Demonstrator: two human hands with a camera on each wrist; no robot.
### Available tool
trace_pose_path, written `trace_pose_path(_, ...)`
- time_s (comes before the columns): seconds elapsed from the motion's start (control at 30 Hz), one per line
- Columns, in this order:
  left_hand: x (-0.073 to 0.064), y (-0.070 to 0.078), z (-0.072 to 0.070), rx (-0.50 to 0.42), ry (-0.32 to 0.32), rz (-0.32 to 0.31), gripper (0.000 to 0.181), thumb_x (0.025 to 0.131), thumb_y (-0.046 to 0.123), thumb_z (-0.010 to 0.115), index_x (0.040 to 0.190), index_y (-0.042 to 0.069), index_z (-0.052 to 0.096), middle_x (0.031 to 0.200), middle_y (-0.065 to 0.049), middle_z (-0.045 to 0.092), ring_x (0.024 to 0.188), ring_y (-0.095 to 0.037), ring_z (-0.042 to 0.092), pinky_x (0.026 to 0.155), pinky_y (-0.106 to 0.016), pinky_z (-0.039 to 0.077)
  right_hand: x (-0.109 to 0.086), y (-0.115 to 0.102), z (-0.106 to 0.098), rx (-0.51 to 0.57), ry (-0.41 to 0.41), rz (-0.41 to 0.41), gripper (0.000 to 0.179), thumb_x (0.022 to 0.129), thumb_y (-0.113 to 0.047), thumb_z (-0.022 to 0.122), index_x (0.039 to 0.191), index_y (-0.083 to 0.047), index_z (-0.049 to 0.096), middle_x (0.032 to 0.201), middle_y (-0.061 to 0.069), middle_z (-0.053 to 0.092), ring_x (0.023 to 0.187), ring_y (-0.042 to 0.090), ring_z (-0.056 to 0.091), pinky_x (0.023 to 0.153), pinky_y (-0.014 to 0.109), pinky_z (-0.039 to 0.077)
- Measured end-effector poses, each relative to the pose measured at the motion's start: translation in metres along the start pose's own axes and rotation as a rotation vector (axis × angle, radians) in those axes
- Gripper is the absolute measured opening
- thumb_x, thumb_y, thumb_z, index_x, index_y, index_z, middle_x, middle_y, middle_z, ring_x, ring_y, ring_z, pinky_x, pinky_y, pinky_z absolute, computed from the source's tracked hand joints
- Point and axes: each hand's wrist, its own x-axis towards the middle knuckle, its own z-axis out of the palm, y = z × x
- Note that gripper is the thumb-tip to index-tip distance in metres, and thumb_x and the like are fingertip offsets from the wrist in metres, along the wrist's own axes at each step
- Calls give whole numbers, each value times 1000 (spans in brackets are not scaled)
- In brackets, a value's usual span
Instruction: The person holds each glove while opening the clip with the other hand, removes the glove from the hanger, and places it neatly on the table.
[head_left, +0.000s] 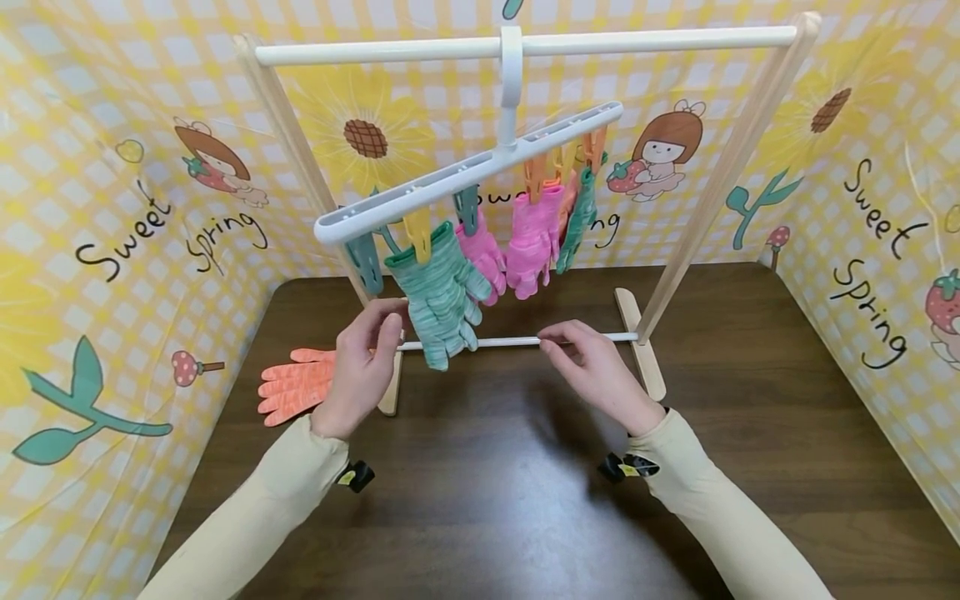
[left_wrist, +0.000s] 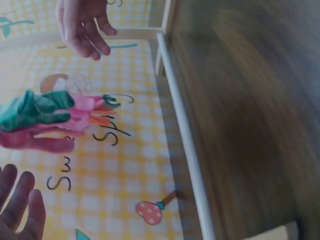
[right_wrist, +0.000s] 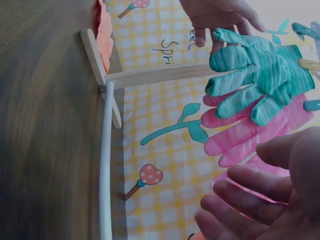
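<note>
My left hand (head_left: 363, 362) is beside the green glove (head_left: 442, 292), its fingers relaxed and holding nothing. To the right, my right hand (head_left: 596, 371) hovers with loosely bent fingers, also without anything in them. A yellow clothespin (head_left: 420, 237) holds the green glove by its cuff on a white hanger (head_left: 405, 200). Behind it hang two pink gloves (head_left: 534, 237) and, farther back, another green glove (head_left: 579, 221), with an orange one partly hidden. At the hanger's near left end a teal clothespin (head_left: 365, 262) dangles. An orange glove (head_left: 288, 387) lies on the table, partly behind my left hand.
The hanger hooks over the white top bar (head_left: 637, 40) of a wooden rack, tilted across it. The rack's lower bar (head_left: 502, 342) runs just above the dark table (head_left: 480, 500). Patterned cloth walls (head_left: 105, 250) enclose the back and sides.
</note>
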Motion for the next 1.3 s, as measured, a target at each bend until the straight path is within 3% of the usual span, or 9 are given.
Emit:
trace_pose_path(0.23,9,14,6,-8,1,-7,31,107,29,59,119,0,65,100,-9,65,89,-12,59,82,-24,48,6,-9,-2,28,-16,0,21,104,-17,64,120,-6,73,115,6,72,101,19,69,87,41,58)
trace_pose_path(0.43,16,26,11,-91,-3,-86,16,100,11,67,108,0,60,96,-5,58,93,-17,58,84,-26,50,12,-15,-5,19,-33,-24,22,105,-19,64,120,-6,73,115,6,72,97,19,69,88,45,57)
trace_pose_path(0.6,20,32,13,-124,8,-161,17,101,16,67,109,2,61,94,-3,53,94,-18,54,85,-28,49,18,-20,-7,18,-38,-48,22,105,-19,63,122,-6,72,115,7,71,95,21,70,87,44,58)
trace_pose_path(0.73,22,36,14,-145,17,-191,21,103,17,65,115,1,64,98,-2,57,97,-19,56,86,-31,49,23,-26,-7,35,-39,-59,22,105,-19,64,122,-7,72,116,6,70,96,20,70,86,40,57)
trace_pose_path(0.97,23,39,17,-197,43,-191,20,103,13,64,114,-3,65,90,-3,55,89,-18,55,85,-29,49,33,-41,-2,60,-15,-120,21,105,-18,65,121,-7,72,112,3,69,97,15,67,88,36,56)
trace_pose_path(1.1,24,39,18,-213,47,-169,16,103,12,63,101,-4,60,78,-4,44,74,-16,47,71,-26,43,41,-52,-2,72,0,-174,19,104,-16,65,120,-7,72,109,2,69,91,14,65,84,37,55)
trace_pose_path(1.3,23,38,22,-248,51,-139,34,105,9,59,82,-3,37,71,-4,27,60,-14,30,59,-27,28,50,-68,-4,88,37,-238,20,103,-13,67,119,-4,72,110,4,70,93,15,65,84,37,55)
